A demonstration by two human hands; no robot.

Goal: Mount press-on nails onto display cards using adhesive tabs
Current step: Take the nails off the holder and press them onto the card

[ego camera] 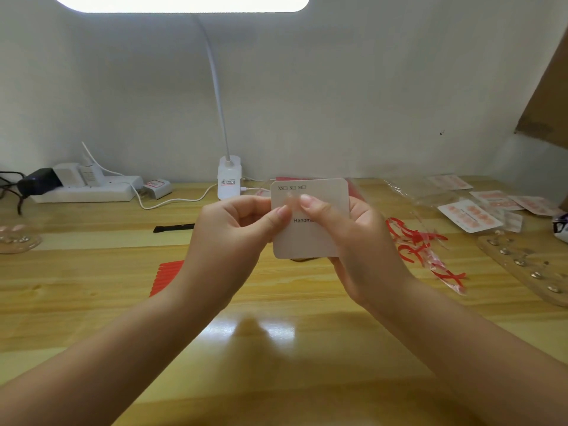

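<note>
A white display card [319, 238] with size boxes and printed text is held up above the wooden desk, facing me. My right hand [353, 241] grips its right side, the thumb lying across the face. My left hand [236, 229] has its fingers curled and its thumb tip pressed on the card's left part, close to a small clear tab [290, 196] that I can barely make out. Finished cards with pink nails [470, 215] lie at the right. Red adhesive strips [166, 276] lie left of my left forearm.
A desk lamp base [229, 179] and its cable stand behind the card. A power strip [86, 187] with plugs sits back left, a black tool [173, 228] beside it. Clear bags with red backing scraps [424, 250] and a studded transparent holder [528, 269] lie right. A glass dish [17, 238] sits far left.
</note>
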